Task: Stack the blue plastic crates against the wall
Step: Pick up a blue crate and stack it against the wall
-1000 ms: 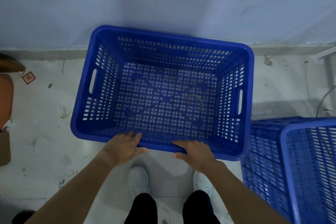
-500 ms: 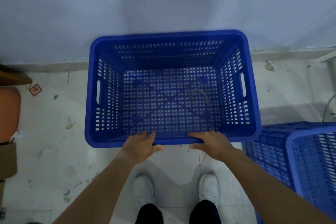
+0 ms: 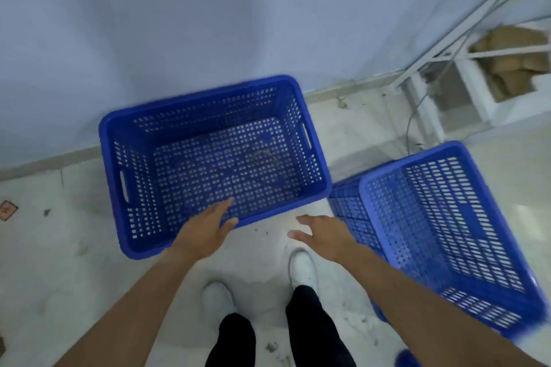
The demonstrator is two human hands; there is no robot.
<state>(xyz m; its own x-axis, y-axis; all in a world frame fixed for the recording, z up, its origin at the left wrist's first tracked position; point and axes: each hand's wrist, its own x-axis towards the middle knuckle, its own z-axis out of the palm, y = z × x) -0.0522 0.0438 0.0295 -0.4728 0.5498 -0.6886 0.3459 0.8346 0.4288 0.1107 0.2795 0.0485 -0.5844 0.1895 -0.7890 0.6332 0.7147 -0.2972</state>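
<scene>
Change: left hand and right hand released, spread | first crate parked ahead at wall | next: second crate, right

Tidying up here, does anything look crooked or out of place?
Yes. The crate by the wall sits skewed, one corner farther from the wall than the other. The second crate stands unstacked to the right, angled differently.

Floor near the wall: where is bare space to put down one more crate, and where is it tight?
Bare floor lies left of the crate by the wall, between wall and a small tag. Tight: the gap between that crate and the second crate, and the right corner with the white frame and cable.
</scene>
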